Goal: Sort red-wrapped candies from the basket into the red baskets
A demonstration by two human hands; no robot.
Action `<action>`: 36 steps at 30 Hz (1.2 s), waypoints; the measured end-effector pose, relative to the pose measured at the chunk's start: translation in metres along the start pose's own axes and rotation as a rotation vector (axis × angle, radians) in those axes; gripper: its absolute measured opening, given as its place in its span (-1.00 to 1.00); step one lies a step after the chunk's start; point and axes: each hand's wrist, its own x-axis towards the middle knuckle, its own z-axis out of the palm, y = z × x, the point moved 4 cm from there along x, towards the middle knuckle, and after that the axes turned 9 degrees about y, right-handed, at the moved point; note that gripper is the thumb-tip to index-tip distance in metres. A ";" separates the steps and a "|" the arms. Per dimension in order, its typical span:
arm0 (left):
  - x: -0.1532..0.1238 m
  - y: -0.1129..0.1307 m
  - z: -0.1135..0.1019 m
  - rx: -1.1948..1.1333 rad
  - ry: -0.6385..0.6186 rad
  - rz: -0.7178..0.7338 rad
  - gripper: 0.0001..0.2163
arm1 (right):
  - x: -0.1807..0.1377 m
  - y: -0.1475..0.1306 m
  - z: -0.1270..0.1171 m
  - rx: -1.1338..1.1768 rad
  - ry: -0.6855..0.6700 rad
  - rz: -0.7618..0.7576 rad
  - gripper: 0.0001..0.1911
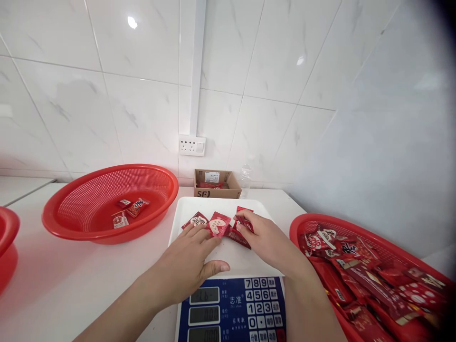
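Note:
Several small red snack packets (219,224) lie on the white weighing pan (261,263) of a digital scale (230,308). My left hand (188,261) is over the pan's left side, palm down with fingers stretched out and thumb apart. Its fingertips rest at the lower edge of a dark red packet (198,219) with white lettering. At the right of the pan, my right hand (265,237) has its fingers curled around a red packet (245,209), partly hidden by them. Another dark red packet (239,238) lies just beneath that hand.
A red basket (107,235) with a few packets stands on the left of the white table (71,270). Another red basket (299,219), heaped with packets, is on the right. A cardboard box (217,193) stands against the tiled wall, and a red basket rim (9,228) shows far left.

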 end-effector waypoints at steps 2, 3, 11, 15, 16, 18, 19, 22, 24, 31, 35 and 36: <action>0.001 0.000 -0.001 0.009 0.026 0.011 -0.48 | 0.000 0.000 0.000 0.026 -0.015 -0.004 -0.79; 0.001 0.001 0.000 0.021 0.019 0.017 -0.47 | 0.000 0.001 0.001 0.036 -0.030 0.001 -0.80; 0.002 -0.003 0.002 0.128 0.019 0.006 -0.52 | 0.005 0.002 0.020 0.012 -0.113 0.011 -0.80; 0.004 -0.004 -0.002 0.009 0.059 -0.059 -0.57 | 0.003 -0.004 0.010 0.129 -0.017 -0.015 -0.81; 0.004 -0.004 -0.005 -0.064 0.089 -0.110 -0.58 | 0.001 -0.006 0.006 0.209 0.005 -0.013 -0.83; 0.003 -0.003 -0.011 -0.265 0.151 -0.226 -0.60 | -0.004 -0.013 0.000 0.414 0.019 -0.006 -0.85; 0.002 -0.002 -0.014 -0.384 0.180 -0.272 -0.60 | -0.007 -0.018 -0.002 0.520 0.020 -0.008 -0.85; -0.002 0.005 -0.022 -0.761 0.248 -0.314 -0.62 | -0.017 -0.032 -0.004 0.754 0.062 -0.031 -0.84; -0.006 0.009 -0.025 -0.990 0.299 -0.305 -0.64 | -0.023 -0.038 -0.002 0.873 0.091 -0.030 -0.84; -0.015 0.007 -0.035 -1.299 0.459 -0.303 -0.85 | -0.027 -0.034 -0.001 1.013 0.329 -0.143 -0.78; -0.015 0.005 -0.042 -1.411 0.487 -0.412 -0.83 | -0.033 -0.030 -0.012 0.934 0.645 -0.192 -0.74; -0.014 0.005 -0.043 -1.434 0.475 -0.429 -0.81 | -0.035 -0.032 -0.013 0.922 0.664 -0.202 -0.72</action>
